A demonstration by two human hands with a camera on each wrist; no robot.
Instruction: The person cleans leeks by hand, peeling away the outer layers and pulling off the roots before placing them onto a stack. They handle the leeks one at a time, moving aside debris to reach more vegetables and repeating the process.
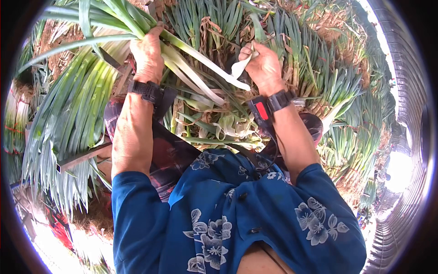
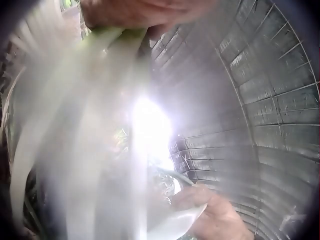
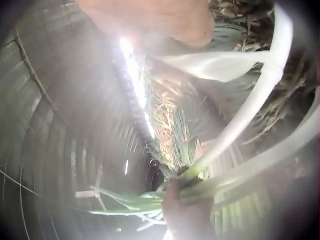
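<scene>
My left hand grips a few long green onions, green tops fanned up to the left and white stems slanting down to the right. Off to the right, my right hand pinches a pale outer leaf, its fingers curled over it. This leaf still joins one white stem low down in the right wrist view. White stems hang blurred below my left hand in the left wrist view.
Bundled green onions are heaped ahead and to the right. More leafy tops drape over a wooden bar at left. Loose peeled leaves lie between the knees. A ribbed dark sheet wall curves along the right.
</scene>
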